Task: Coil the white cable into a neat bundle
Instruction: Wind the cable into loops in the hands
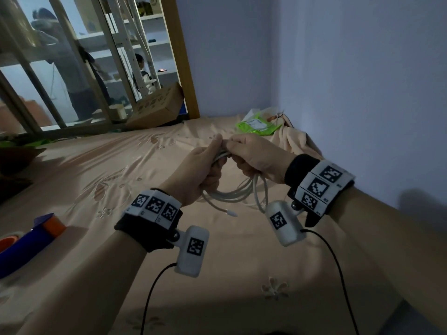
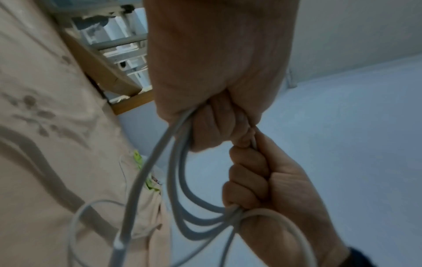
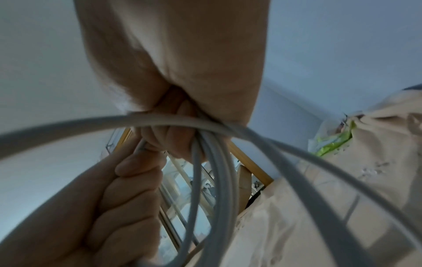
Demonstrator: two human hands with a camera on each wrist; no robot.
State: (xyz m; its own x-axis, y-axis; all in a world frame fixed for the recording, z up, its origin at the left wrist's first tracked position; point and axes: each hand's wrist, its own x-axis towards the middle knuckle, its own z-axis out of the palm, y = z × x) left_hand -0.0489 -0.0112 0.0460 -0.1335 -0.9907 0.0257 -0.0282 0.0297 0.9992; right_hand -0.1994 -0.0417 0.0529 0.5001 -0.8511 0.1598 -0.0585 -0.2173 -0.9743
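Two hands work a cable (image 1: 238, 192) over a bed (image 1: 242, 274) covered in a peach sheet w/ stitched flowers. Left hand (image 1: 202, 169) is fisted round the gathered loops, thumb lying along the top; in the left wrist view its fingers (image 2: 214, 124) curl tight over several strands. Right hand (image 1: 260, 157) meets it knuckle to knuckle, fingers (image 2: 247, 173) folded over the same bundle — the strands enter that fist at the bottom and a short length shows at the top between the two hands. The loops hang below both hands, above the sheet, approx. four or five turns; one loose end w/ a white plug (image 1: 231, 213) dangles under the left wrist. Both wrists carry black bands w/ printed marker tags and a white camera pod, each trailing a black lead.

At left, on the sheet's edge, a blue-and-orange tape holder (image 1: 31, 238). Farther back, near the wall corner, a green packet (image 1: 257, 124) on a rumpled peach cloth (image 1: 290, 137). Beyond the bed, a wooden post (image 1: 183, 56) and a cardboard box (image 1: 157, 106).
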